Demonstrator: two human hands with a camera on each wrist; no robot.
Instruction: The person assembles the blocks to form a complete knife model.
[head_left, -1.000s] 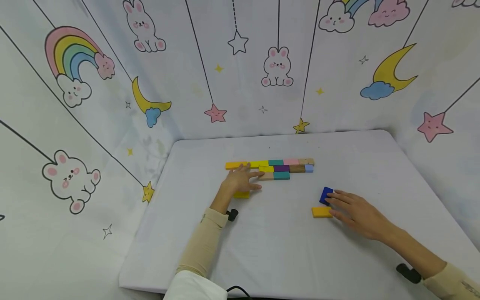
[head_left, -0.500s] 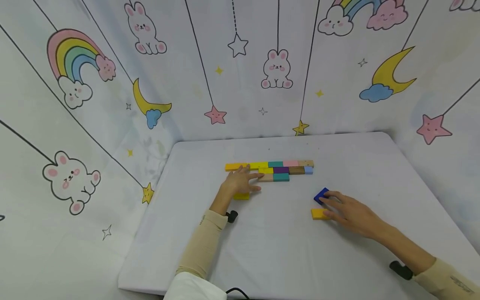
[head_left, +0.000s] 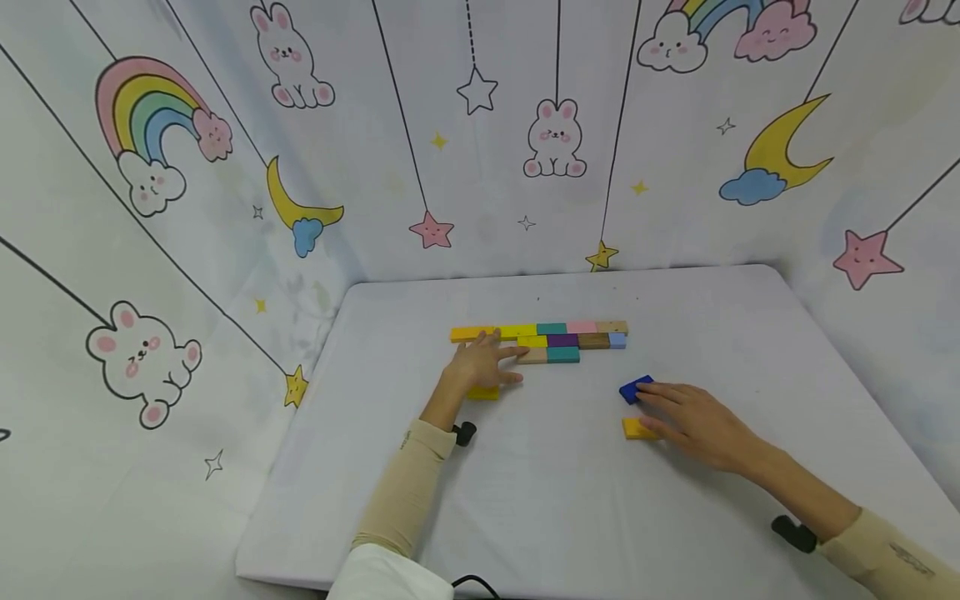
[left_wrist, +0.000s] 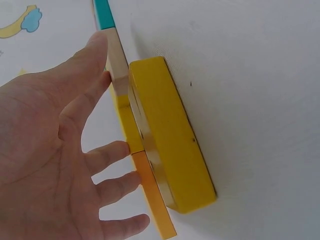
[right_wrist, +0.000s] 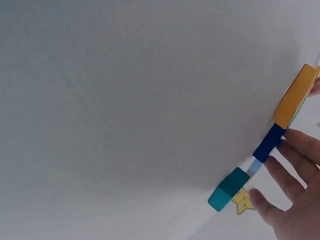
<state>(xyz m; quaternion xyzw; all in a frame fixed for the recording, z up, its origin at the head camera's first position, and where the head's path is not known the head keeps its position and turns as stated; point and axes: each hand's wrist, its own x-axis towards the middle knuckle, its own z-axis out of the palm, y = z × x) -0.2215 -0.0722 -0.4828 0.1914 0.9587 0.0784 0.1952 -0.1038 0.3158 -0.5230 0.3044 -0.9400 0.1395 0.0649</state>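
My left hand (head_left: 477, 362) lies with fingers spread at the left end of the block rows. Its fingertips reach the yellow block (left_wrist: 131, 122) and the orange block (left_wrist: 155, 195) there, and the thumb points toward a beige block (head_left: 534, 356). Another yellow block (head_left: 483, 392) lies just under this hand, nearer the body. On the right, fingertips of my extended right hand (head_left: 697, 425) touch a dark blue block (head_left: 636, 389), which is turned at a slant. An orange block (head_left: 637, 428) sits beside it, partly covered by the thumb.
Rows of coloured blocks, including a purple block (head_left: 562, 341), a brown block (head_left: 593, 341) and a pink block (head_left: 581, 327), lie flat at the back. In the right wrist view a teal block (right_wrist: 229, 189) shows near the fingers. White cloth covers the table (head_left: 555, 500).
My right hand has moved left, sliding the dark blue block leftward and turning it to a flatter slant. The left hand and the rows have stayed put.
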